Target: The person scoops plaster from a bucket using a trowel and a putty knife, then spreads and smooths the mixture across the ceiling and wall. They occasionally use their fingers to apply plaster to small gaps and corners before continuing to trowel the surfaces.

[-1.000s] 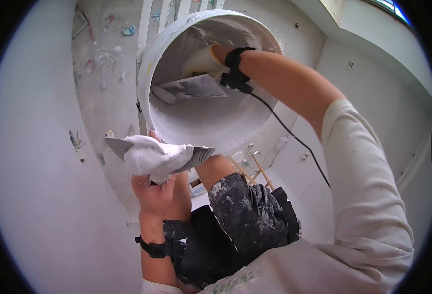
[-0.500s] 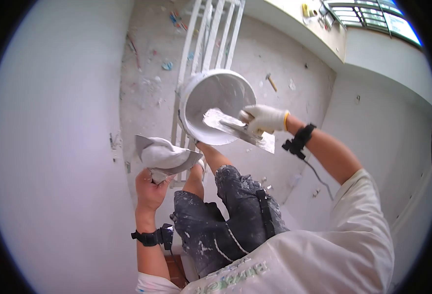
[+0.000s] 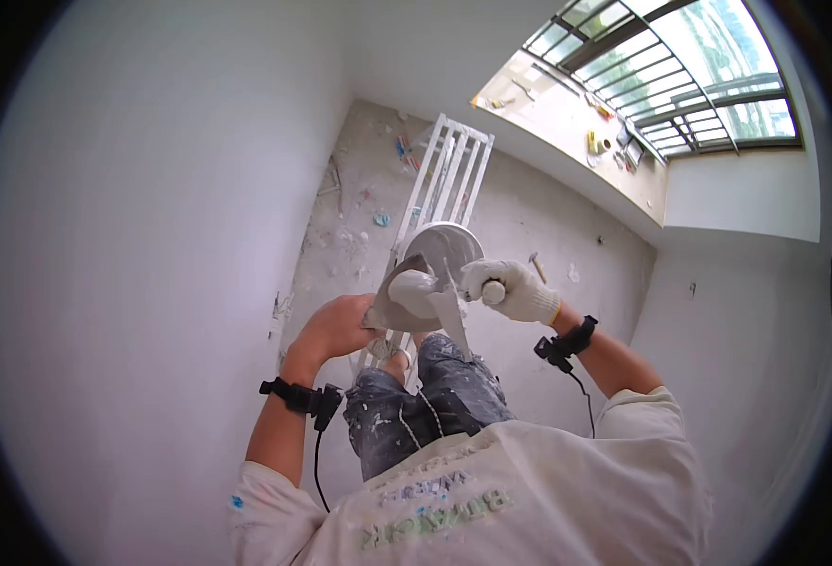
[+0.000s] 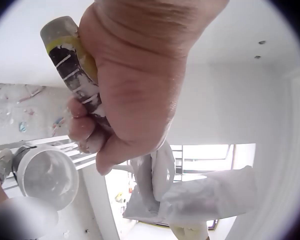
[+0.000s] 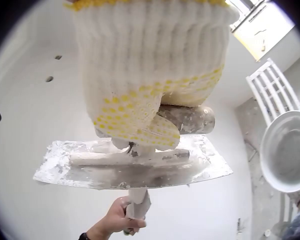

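My bare left hand (image 3: pixel 339 325) grips a wide putty knife by its dark, yellow-banded handle (image 4: pixel 72 67). A thick white mound of plaster (image 3: pixel 410 289) sits on the putty knife's blade (image 3: pixel 390 309). In a white glove with yellow dots, my right hand (image 3: pixel 522 292) holds a plastering trowel (image 5: pixel 125 172) by its round handle. The trowel's long steel blade is smeared with white and meets the mound's right side in the head view. Behind both tools stands a white bucket (image 3: pixel 473 243), partly hidden by them.
The bucket stands on a white slatted bench (image 3: pixel 460 160). A hammer (image 3: pixel 537 267) and scraps lie on the dusty floor. A bare white wall (image 3: pixel 180 236) rises close on the left. Small tools lie on the ledge (image 3: pixel 567 123) under a barred window.
My right hand came up out of the bucket with the trowel and moved to the putty knife. My left hand turned and raised the loaded putty knife. The head view tilted up and away.
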Demonstrator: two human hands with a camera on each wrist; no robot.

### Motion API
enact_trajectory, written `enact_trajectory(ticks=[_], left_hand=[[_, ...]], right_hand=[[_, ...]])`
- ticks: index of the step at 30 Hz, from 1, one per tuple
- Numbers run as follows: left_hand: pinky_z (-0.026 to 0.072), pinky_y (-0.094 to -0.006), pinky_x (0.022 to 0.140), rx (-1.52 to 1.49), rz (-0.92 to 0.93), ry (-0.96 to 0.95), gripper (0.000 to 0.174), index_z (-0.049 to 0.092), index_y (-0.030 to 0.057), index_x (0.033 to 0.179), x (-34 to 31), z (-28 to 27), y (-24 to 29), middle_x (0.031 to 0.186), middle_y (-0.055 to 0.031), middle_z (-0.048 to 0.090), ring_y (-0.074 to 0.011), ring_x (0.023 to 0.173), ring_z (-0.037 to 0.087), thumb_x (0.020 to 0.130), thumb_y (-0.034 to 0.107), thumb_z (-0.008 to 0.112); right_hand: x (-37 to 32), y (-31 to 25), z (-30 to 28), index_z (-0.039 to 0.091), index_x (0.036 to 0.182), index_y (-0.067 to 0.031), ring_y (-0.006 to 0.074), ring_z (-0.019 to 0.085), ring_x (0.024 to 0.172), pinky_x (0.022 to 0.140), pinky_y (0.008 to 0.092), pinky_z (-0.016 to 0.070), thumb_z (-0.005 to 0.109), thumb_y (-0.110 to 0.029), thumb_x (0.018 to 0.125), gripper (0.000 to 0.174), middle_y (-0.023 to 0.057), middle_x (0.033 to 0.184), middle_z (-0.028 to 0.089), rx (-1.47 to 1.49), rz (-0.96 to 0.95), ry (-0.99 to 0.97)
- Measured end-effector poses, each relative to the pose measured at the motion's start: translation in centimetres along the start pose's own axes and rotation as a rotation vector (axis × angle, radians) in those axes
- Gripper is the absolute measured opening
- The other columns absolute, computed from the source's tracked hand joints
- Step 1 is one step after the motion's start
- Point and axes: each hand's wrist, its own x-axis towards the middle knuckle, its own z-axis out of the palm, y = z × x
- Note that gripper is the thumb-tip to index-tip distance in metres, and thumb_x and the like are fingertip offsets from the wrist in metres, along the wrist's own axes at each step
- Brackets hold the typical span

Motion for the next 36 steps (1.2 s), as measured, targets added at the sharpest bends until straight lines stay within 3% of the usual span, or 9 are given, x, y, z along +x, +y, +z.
enact_trajectory(ticks=[3, 8, 12, 14, 17, 21, 29, 32, 36], left_hand=[[0.0529, -0.0426, 0.079, 0.074, 0.023, 0.032, 0.039, 0.065, 0.001, 0.111, -4.7, -1.2, 4.2, 0.095, -0.0213, 0.071, -0.0408, 0.09, 0.067, 0.078, 0.017, 0.079], [0.0528, -0.039, 0.077, -0.226, -0.104, 0.144, 0.04, 0.065, -0.0005, 0.113, -14.8, -3.4, 9.6, 0.092, -0.0195, 0.071, -0.037, 0.084, 0.067, 0.079, 0.015, 0.081], [0.053, -0.0345, 0.067, 0.009, 0.188, 0.617, 0.044, 0.064, -0.0002, 0.116, -21.1, 3.3, 7.6, 0.086, -0.0144, 0.072, -0.0198, 0.071, 0.067, 0.083, 0.023, 0.081], [0.053, -0.0337, 0.06, -0.164, 0.079, 0.754, 0.046, 0.063, -0.0013, 0.115, -24.7, 5.4, 10.9, 0.082, -0.0139, 0.07, -0.0171, 0.064, 0.066, 0.084, 0.027, 0.081], [0.0511, -0.0316, 0.053, -0.5, -0.102, 0.996, 0.046, 0.062, -0.0011, 0.117, -27.6, 7.6, 14.7, 0.072, -0.0103, 0.065, -0.0141, 0.055, 0.062, 0.085, 0.025, 0.08], [0.0494, -0.0296, 0.052, -0.751, -0.286, 1.329, 0.04, 0.058, 0.0018, 0.116, -30.7, 12.2, 19.3, 0.073, -0.0037, 0.061, -0.0113, 0.055, 0.057, 0.087, 0.022, 0.076], [0.0465, -0.0261, 0.049, -0.969, -0.177, 1.828, 0.031, 0.053, 0.0011, 0.114, -35.7, 21.6, 22.1, 0.072, -0.0024, 0.058, -0.0098, 0.054, 0.054, 0.089, 0.009, 0.07], [0.0468, -0.0265, 0.05, -0.99, -0.158, 1.98, 0.027, 0.052, 0.0023, 0.114, -38.0, 21.6, 22.6, 0.075, -0.0016, 0.056, -0.0093, 0.057, 0.053, 0.091, 0.002, 0.064], [0.0464, -0.0268, 0.051, -1.032, -0.075, 2.092, 0.019, 0.054, 0.0039, 0.106, -41.2, 22.4, 22.2, 0.076, -0.0024, 0.057, -0.0102, 0.059, 0.054, 0.088, -0.001, 0.058]], right_hand=[[0.1, -3.7, 0.8, 0.063, 0.087, -0.0062, 0.0172, 0.059, 0.082, 0.078, 0.0316, 0.0497, 0.06, 0.012, 0.075, 0.022, 0.0017, 0.085, 0.063, 0.062, -0.021, -0.029], [2.4, -9.9, 0.1, 0.065, 0.091, -0.0041, 0.0271, 0.063, 0.079, 0.073, 0.0356, 0.0499, 0.056, 0.004, 0.073, 0.021, 0.0134, 0.081, 0.066, -0.28, -0.044, -0.102], [3.5, -10.2, 1.0, 0.067, 0.094, -0.0031, 0.0372, 0.063, 0.08, 0.07, 0.0404, 0.0495, 0.056, 0.002, 0.07, 0.028, 0.0202, 0.085, 0.066, -0.425, -0.207, -0.185], [4.3, -10.1, 1.9, 0.067, 0.098, -0.0036, 0.0329, 0.064, 0.071, 0.064, 0.0394, 0.0495, 0.065, -0.003, 0.072, 0.026, 0.0198, 0.08, 0.065, -0.523, -0.255, -0.142], [7.4, -7.5, 2.5, 0.058, 0.081, -0.0061, 0.006, 0.046, 0.062, 0.053, 0.0278, 0.0396, 0.082, -0.014, 0.076, 0.025, -0.0038, 0.067, 0.046, -0.334, -0.218, -0.228], [8.3, -11.6, 6.4, 0.061, 0.084, 0.0, 0.0058, 0.043, 0.065, 0.057, 0.0246, 0.041, 0.079, -0.002, 0.073, 0.021, -0.0054, 0.07, 0.047, 0.168, -0.191, -0.428], [6.9, -21.9, 14.4, 0.064, 0.094, 0.0026, 0.0098, 0.056, 0.065, 0.057, 0.026, 0.0496, 0.071, 0.001, 0.08, 0.016, 0.002, 0.075, 0.058, 0.212, -0.262, -0.679], [7.6, -25.3, 16.6, 0.062, 0.091, 0.0005, 0.0134, 0.059, 0.059, 0.052, 0.0267, 0.0488, 0.072, -0.001, 0.078, 0.017, 0.006, 0.075, 0.063, 0.063, 0.044, -1.063], [4.2, -25.3, 21.3, 0.062, 0.106, -0.0005, 0.0128, 0.06, 0.066, 0.057, 0.0278, 0.0509, 0.071, -0.008, 0.084, 0.024, 0.0031, 0.084, 0.061, 0.236, -0.07, -1.038]])
